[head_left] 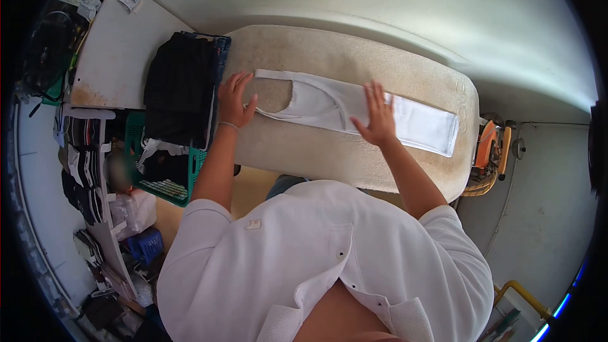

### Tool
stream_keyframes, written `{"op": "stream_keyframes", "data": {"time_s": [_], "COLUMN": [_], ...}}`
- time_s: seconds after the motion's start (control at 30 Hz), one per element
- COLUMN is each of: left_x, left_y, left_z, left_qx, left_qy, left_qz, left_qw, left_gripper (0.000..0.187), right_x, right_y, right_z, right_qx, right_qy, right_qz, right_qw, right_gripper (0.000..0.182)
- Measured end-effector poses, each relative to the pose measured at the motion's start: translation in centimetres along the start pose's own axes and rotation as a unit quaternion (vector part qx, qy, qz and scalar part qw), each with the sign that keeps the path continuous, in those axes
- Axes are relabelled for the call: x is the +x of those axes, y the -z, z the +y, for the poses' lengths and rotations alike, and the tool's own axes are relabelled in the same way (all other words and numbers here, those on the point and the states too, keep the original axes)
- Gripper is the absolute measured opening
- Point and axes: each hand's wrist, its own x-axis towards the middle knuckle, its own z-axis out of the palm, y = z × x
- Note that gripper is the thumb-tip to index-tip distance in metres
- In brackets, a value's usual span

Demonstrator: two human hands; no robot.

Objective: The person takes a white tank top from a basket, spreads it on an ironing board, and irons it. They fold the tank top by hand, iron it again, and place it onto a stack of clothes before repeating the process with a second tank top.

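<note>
A white garment with a curved, strap-like opening at its left end lies lengthwise on the padded beige board, folded into a long narrow strip. My left hand is at the strap end, fingers spread, its thumb right by the lower strap. Over the middle of the garment, my right hand lies flat with the fingers stretched out. Neither hand grips the cloth.
Dark folded trousers are piled at the board's left end, above a green basket of clothes. A white panel leans further left, near shelves of folded clothes. Beyond the right end is an orange object in a wicker basket.
</note>
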Motion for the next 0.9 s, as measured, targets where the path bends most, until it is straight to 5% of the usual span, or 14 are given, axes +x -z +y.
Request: {"op": "stream_keyframes", "data": {"time_s": [0.1, 0.23, 0.3, 0.4, 0.83, 0.9], "left_x": [-1.9, -1.7, -0.7, 1.3, -0.2, -0.8], "left_y": [2.7, 1.1, 0.2, 0.8, 0.3, 0.2], "left_z": [0.3, -3.5, -3.7, -2.7, -3.2, -2.9], "left_qx": [0.008, -0.022, -0.073, -0.037, -0.111, -0.158], "left_qy": [-0.021, -0.002, 0.147, 0.221, 0.264, 0.254], "left_qz": [-0.074, -0.219, -0.284, -0.351, -0.307, -0.238], "left_qw": [0.997, 0.975, 0.945, 0.909, 0.908, 0.924], "left_gripper": [0.042, 0.036, 0.035, 0.036, 0.031, 0.025], "right_x": [4.2, 8.0, 8.9, 9.3, 11.3, 11.4], "right_y": [-1.3, -5.7, -7.5, -8.8, -10.5, -10.0], "right_z": [-7.3, -15.1, -17.5, -19.6, -20.2, -20.2], "right_qx": [0.062, 0.045, 0.024, -0.018, -0.003, -0.002], "right_qy": [0.132, 0.176, 0.172, 0.120, 0.059, 0.042], "right_qz": [-0.040, -0.074, -0.075, -0.062, -0.079, -0.110], "right_qw": [0.988, 0.981, 0.982, 0.991, 0.995, 0.993], "right_gripper": [0.095, 0.097, 0.097, 0.100, 0.089, 0.089]}}
